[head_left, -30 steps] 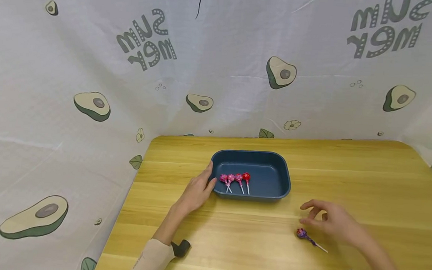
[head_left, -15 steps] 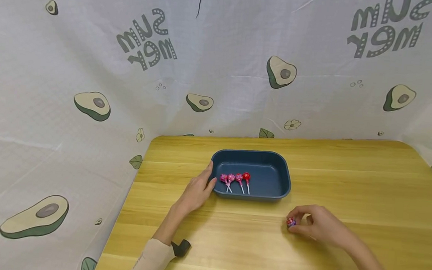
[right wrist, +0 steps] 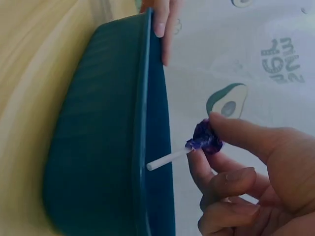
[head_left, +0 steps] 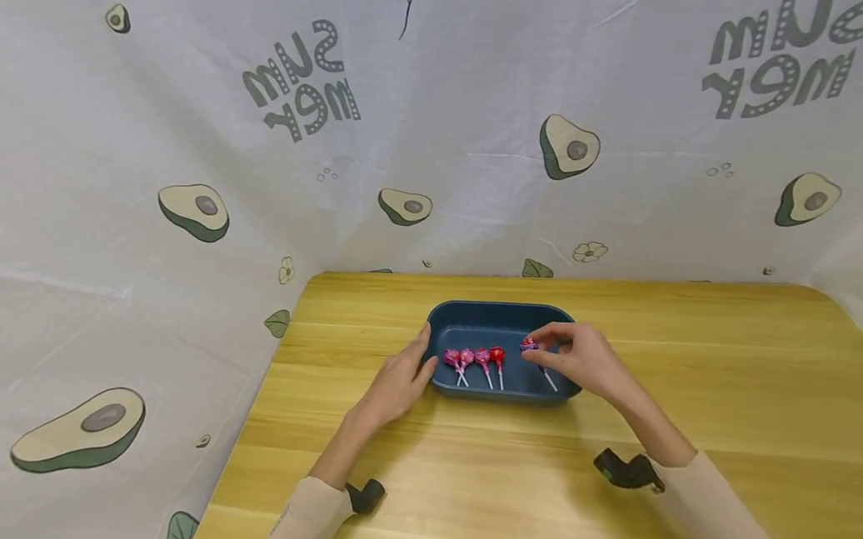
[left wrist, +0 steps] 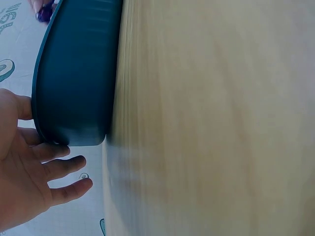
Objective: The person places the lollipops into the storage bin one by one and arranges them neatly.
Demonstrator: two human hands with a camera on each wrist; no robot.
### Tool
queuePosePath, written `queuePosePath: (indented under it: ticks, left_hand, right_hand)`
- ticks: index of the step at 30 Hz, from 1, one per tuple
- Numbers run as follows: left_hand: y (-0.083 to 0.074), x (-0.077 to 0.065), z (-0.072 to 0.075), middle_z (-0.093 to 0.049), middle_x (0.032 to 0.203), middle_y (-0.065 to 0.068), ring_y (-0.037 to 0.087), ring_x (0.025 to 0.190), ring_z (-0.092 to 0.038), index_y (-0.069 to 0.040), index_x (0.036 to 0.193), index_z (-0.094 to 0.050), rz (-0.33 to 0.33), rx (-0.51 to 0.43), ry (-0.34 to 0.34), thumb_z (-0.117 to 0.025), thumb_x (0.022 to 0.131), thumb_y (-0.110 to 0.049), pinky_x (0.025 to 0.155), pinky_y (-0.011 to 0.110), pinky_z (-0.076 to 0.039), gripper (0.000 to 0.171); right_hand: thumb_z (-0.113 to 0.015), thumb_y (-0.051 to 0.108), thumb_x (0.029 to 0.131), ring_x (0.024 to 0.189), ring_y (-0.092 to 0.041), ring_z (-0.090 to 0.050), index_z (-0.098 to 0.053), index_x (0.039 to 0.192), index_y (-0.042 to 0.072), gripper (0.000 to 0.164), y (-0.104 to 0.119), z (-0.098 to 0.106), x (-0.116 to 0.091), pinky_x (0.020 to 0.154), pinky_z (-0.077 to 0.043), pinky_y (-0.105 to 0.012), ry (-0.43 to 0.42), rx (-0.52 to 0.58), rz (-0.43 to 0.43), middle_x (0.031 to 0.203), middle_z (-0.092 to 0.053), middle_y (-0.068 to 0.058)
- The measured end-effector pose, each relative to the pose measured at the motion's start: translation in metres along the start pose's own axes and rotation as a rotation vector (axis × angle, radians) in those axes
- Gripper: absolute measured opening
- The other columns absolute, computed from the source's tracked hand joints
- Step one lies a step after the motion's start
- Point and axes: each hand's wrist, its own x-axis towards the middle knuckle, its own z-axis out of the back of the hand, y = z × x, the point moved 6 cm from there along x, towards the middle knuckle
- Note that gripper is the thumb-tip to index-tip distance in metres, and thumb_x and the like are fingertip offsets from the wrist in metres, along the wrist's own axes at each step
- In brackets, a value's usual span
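Observation:
A purple-wrapped lollipop point(right wrist: 209, 140) with a white stick is pinched by its head between the thumb and fingers of my right hand point(head_left: 579, 359). It hangs over the right part of a dark blue rectangular tray point(head_left: 524, 397), its stick pointing down toward the front. Several other lollipops, pink ones point(head_left: 481, 356) and a red one point(head_left: 497, 355), lie in a row in the tray's left half. My left hand point(head_left: 395, 384) rests against the tray's left end, fingers fairly straight and touching the rim, as the left wrist view also shows.
The tray stands toward the back of a light wooden table point(head_left: 462, 480). Behind and to the left hangs a white cloth point(head_left: 460, 79) printed with avocados and lettering. A dark wrist device point(head_left: 624, 469) sits under my right forearm, another point(head_left: 365, 496) by the left.
My right hand has taken the purple lollipop from the table at the right and carried it up and left over the tray. My left hand has stayed at the tray's left end.

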Motion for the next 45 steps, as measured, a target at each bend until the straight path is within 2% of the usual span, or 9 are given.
queuePosePath:
  ticks: [3,5,7,10,12,15,29,38,45]
  left_hand:
    - [0.0,0.0,-0.001,-0.026,0.169,0.014,0.028,0.155,-0.033,-0.003,0.165,-0.018,-0.002,0.001,0.002,-0.045,0.112,-0.028,0.126,0.043,-0.034,0.064]
    - [0.0,0.001,-0.001,-0.026,0.169,0.013,0.027,0.155,-0.033,-0.003,0.165,-0.018,0.002,0.001,0.002,-0.044,0.112,-0.029,0.127,0.043,-0.033,0.064]
    - [0.001,0.001,-0.001,-0.027,0.169,0.013,0.027,0.155,-0.032,-0.003,0.165,-0.018,0.005,0.002,0.001,-0.044,0.112,-0.029,0.127,0.043,-0.033,0.064]
    - [0.001,0.001,-0.001,-0.027,0.169,0.014,0.028,0.155,-0.033,-0.003,0.165,-0.019,0.003,-0.001,0.0,-0.045,0.112,-0.028,0.127,0.043,-0.033,0.064]
    - [0.001,0.001,0.0,-0.028,0.169,0.014,0.028,0.155,-0.033,-0.003,0.165,-0.019,0.001,-0.002,0.0,-0.046,0.112,-0.026,0.127,0.044,-0.033,0.064]
    - [0.001,0.002,0.001,-0.028,0.169,0.015,0.028,0.155,-0.034,-0.002,0.165,-0.02,-0.001,-0.007,-0.006,-0.047,0.111,-0.025,0.127,0.044,-0.033,0.064]
    - [0.003,0.002,0.0,-0.027,0.169,0.013,0.026,0.155,-0.032,-0.004,0.165,-0.019,0.021,-0.006,0.001,-0.047,0.112,-0.026,0.128,0.043,-0.032,0.064]
    - [0.003,0.003,0.0,-0.027,0.169,0.013,0.026,0.155,-0.033,-0.004,0.165,-0.02,0.023,-0.01,-0.006,-0.048,0.111,-0.024,0.128,0.043,-0.032,0.064]
    - [0.004,0.002,0.0,-0.027,0.169,0.013,0.026,0.156,-0.032,-0.004,0.165,-0.019,0.024,-0.017,-0.003,-0.047,0.111,-0.025,0.128,0.043,-0.031,0.064]
  right_hand:
    - [-0.078,0.029,0.093,0.077,-0.021,-0.06,-0.076,0.115,0.005,0.033,-0.002,-0.004,0.017,0.062,-0.048,-0.027,-0.004,-0.026,-0.043,0.099,-0.073,-0.012]
    - [-0.078,0.03,0.094,0.084,-0.022,-0.062,-0.077,0.113,0.004,0.033,-0.005,-0.008,0.026,0.064,-0.049,-0.028,-0.006,-0.047,-0.066,0.099,-0.074,-0.013]
    - [-0.078,0.029,0.094,0.081,-0.021,-0.063,-0.076,0.11,0.001,0.033,-0.009,-0.012,0.034,0.063,-0.049,-0.028,0.001,-0.06,-0.091,0.096,-0.075,-0.014]
    - [-0.079,0.026,0.093,0.064,-0.016,-0.06,-0.076,0.105,-0.002,0.031,-0.016,-0.019,0.042,0.057,-0.05,-0.027,0.021,-0.069,-0.127,0.09,-0.076,-0.014]
    - [-0.079,0.024,0.092,0.055,-0.013,-0.057,-0.075,0.104,-0.004,0.031,-0.019,-0.022,0.045,0.053,-0.05,-0.027,0.036,-0.069,-0.139,0.087,-0.077,-0.014]
    - [-0.081,0.022,0.09,0.049,-0.011,-0.056,-0.075,0.101,-0.005,0.03,-0.021,-0.026,0.048,0.05,-0.051,-0.027,0.038,-0.076,-0.133,0.084,-0.077,-0.014]
    - [-0.081,0.024,0.09,0.045,-0.01,-0.054,-0.077,0.095,-0.002,0.027,-0.028,-0.036,0.052,0.048,-0.049,-0.026,0.053,-0.117,-0.162,0.079,-0.075,-0.012]
    - [-0.081,0.026,0.089,0.045,-0.01,-0.059,-0.08,0.093,-0.001,0.028,-0.031,-0.04,0.051,0.047,-0.051,-0.027,0.042,-0.191,-0.167,0.083,-0.078,-0.014]
    - [-0.081,0.027,0.089,0.045,-0.009,-0.058,-0.081,0.089,0.001,0.026,-0.029,-0.04,0.05,0.046,-0.047,-0.025,0.045,-0.203,-0.169,0.073,-0.076,-0.007]
